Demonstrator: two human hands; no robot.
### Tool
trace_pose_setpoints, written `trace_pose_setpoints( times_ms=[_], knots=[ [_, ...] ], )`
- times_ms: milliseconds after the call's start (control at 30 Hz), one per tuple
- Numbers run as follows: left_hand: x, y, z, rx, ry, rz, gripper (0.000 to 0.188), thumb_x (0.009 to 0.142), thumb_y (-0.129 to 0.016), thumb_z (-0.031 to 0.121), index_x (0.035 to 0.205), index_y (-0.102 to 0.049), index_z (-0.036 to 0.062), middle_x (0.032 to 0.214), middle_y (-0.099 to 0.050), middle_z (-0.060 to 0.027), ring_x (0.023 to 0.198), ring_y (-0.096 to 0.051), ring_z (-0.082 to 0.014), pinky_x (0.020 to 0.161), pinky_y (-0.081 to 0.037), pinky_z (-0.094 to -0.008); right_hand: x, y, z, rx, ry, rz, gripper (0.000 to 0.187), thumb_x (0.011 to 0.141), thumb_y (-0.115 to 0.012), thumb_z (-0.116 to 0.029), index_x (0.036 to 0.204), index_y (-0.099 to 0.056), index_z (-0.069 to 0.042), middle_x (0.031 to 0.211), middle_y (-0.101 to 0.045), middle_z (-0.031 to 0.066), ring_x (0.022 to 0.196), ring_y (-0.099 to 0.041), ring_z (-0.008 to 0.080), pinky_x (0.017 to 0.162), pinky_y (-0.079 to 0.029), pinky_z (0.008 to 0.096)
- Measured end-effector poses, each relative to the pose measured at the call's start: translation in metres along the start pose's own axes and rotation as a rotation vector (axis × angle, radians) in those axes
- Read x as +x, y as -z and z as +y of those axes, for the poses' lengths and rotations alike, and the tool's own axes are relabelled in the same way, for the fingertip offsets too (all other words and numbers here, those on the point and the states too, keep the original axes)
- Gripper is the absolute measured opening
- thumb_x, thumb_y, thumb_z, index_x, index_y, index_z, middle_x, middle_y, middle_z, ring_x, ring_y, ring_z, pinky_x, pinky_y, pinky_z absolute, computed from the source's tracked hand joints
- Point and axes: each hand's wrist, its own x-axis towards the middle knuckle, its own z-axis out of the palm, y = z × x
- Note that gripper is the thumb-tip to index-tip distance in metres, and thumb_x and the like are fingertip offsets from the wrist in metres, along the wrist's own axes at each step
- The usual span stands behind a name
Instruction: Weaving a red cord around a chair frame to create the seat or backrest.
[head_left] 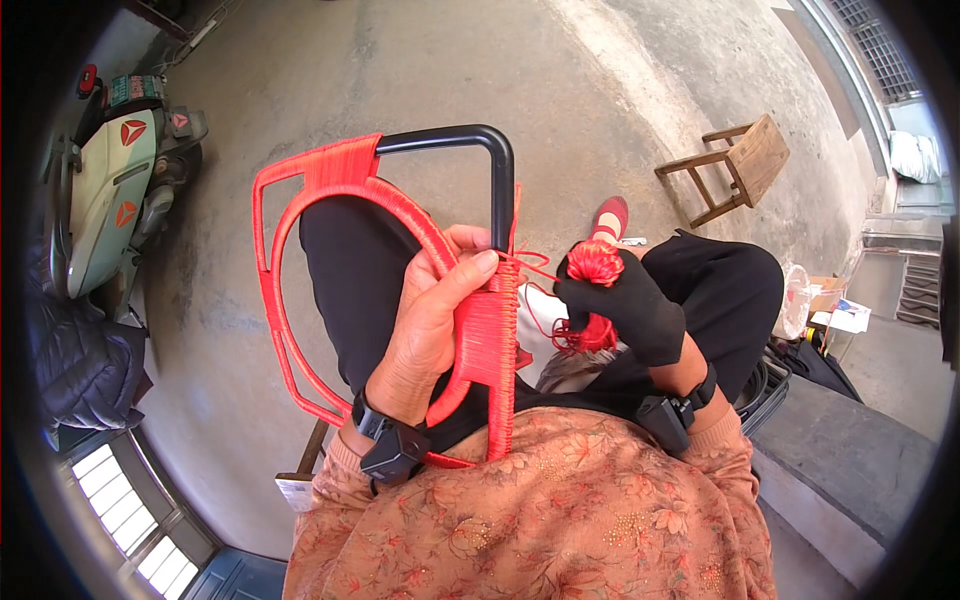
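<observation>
Across my lap rests a black metal frame point(440, 138), largely wrapped in red cord point(488, 335). Its upper right corner is bare black tube. Inside the frame a curved, ring-like part is bound in the same red cord. My bare left hand point(430, 310) grips the frame, with the thumb pressed on the cord at the edge of the wrapping. In a black glove, my right hand point(630, 305) is closed round a bundle of red cord point(596, 263), whose loose loops hang out below. A thin slack strand runs from the bundle to the wrapping.
A small wooden stool point(745, 160) stands on the concrete floor at the upper right. At the far left is a pale green scooter point(115, 190), with a dark quilted jacket point(90, 370) below it. A grey ledge point(840, 460) and several small items lie to the right.
</observation>
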Motion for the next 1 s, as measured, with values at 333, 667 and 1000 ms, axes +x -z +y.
trace_pose_setpoints(
  times_ms=[333, 667, 1000],
  knots=[
    [0.001, 0.000, 0.000, 0.033, 0.015, 0.043, 0.016, 0.091, -0.060, 0.017, 0.100, -0.054, 0.0070, 0.082, -0.067, -0.0126, 0.067, -0.066, -0.0159, 0.059, -0.055, -0.0262, -0.019, 0.040, 0.010, -0.067, 0.013, 0.186, 0.014, 0.082, -0.067, -0.013, 0.080, -0.061, -0.001, 0.062, -0.056, 0.0020, 0.055, -0.054, 0.0096, 0.052, -0.044, 0.0255],
    [0.001, 0.002, -0.001, -0.007, 0.040, 0.004, 0.016, 0.091, -0.060, 0.016, 0.101, -0.055, 0.0063, 0.083, -0.067, -0.0120, 0.073, -0.067, -0.0168, 0.059, -0.055, -0.0271, -0.020, 0.052, 0.014, 0.055, 0.066, 0.307, 0.019, 0.087, -0.063, -0.015, 0.097, -0.063, 0.001, 0.078, -0.063, 0.0043, 0.062, -0.058, 0.0105, 0.059, -0.046, 0.0258],
    [0.001, -0.002, 0.000, 0.019, 0.063, 0.038, 0.016, 0.092, -0.059, 0.019, 0.100, -0.056, 0.0050, 0.081, -0.067, -0.0133, 0.067, -0.066, -0.0168, 0.058, -0.055, -0.0267, -0.005, 0.007, -0.004, 0.129, 0.108, 0.123, 0.036, 0.090, -0.058, -0.012, 0.123, -0.055, 0.002, 0.100, -0.066, 0.0059, 0.064, -0.059, 0.0097, 0.061, -0.049, 0.0254]
  ],
)
